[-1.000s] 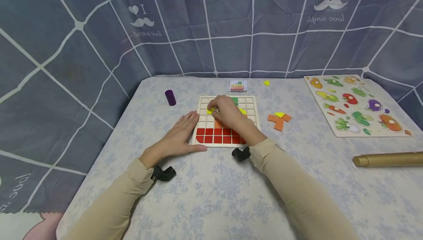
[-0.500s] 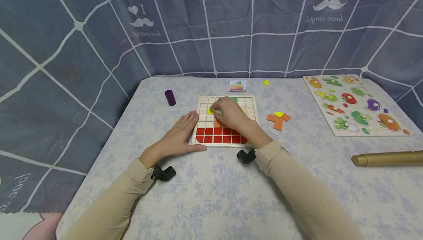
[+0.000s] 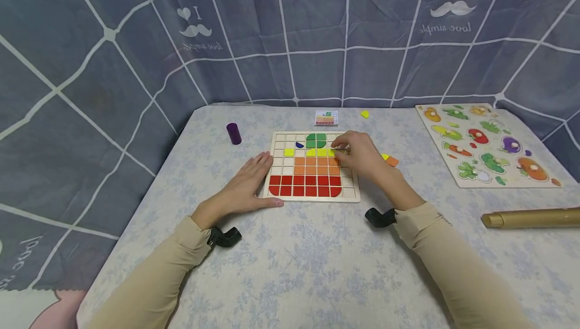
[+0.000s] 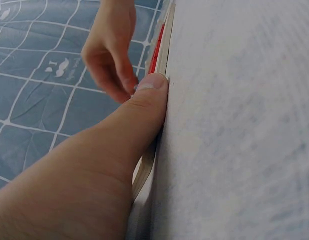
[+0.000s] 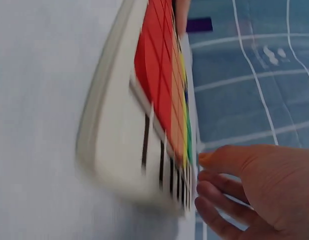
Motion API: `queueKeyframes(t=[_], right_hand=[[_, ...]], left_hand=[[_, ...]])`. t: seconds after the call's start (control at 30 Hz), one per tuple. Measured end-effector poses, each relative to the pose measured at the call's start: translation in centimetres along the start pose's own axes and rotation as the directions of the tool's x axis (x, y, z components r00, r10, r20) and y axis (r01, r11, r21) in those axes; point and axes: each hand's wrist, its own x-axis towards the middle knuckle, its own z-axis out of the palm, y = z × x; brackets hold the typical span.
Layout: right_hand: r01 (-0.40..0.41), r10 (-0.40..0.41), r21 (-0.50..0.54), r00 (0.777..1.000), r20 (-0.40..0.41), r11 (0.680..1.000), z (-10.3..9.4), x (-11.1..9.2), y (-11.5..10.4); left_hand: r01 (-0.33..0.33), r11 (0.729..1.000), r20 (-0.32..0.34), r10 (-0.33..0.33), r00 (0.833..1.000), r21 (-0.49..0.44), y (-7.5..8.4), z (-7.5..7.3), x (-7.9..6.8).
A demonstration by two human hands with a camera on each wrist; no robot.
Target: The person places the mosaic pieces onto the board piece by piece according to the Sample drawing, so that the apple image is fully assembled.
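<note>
A pale wooden grid board (image 3: 349, 195) lies on the table with red tiles (image 3: 305, 185) in its near rows and orange tiles (image 3: 317, 166) behind them. Farther back are yellow tiles (image 3: 316, 153), a separate yellow tile (image 3: 288, 153), a small dark blue piece (image 3: 299, 145) and green tiles (image 3: 316, 141). My left hand (image 3: 242, 188) lies flat at the board's left side, thumb along its near edge. My right hand (image 3: 362, 155) hovers at the right end of the yellow row, fingers loosely bent. In the right wrist view nothing shows between its fingers.
A printed pattern card (image 3: 326, 117) and a yellow piece (image 3: 364, 113) lie behind the board. Loose orange pieces (image 3: 392, 161) are partly behind my right hand. A purple cylinder (image 3: 233, 134) stands left; a vegetable puzzle board (image 3: 489, 143) and gold tube (image 3: 534, 218) lie right.
My right hand has moved right from the left yellow tile to the row's right end, uncovering the blue piece, green tiles and orange tiles. The left hand stays in place.
</note>
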Motion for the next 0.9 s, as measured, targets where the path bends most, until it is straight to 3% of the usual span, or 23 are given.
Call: queueKeyframes(t=[0.23, 0.5, 0.9], right_hand=[[-0.150, 0.150, -0.021, 0.989, 0.006, 0.988, -3.5, -2.5, 3.8], [-0.237, 0.239, -0.066, 0.971, 0.028, 0.969, -5.8, -4.4, 6.2], [-0.198, 0.205, -0.098, 0.976, 0.070, 0.975, -6.0, -4.0, 6.6]], left_hand=[[0.012, 1.000, 0.009, -0.012, 1.000, 0.005, 0.0, -0.1, 0.0], [0.021, 1.000, 0.013, -0.021, 1.000, 0.007, 0.1, -0.2, -0.1], [0.019, 1.000, 0.013, -0.019, 1.000, -0.001, 0.2, -0.3, -0.2]])
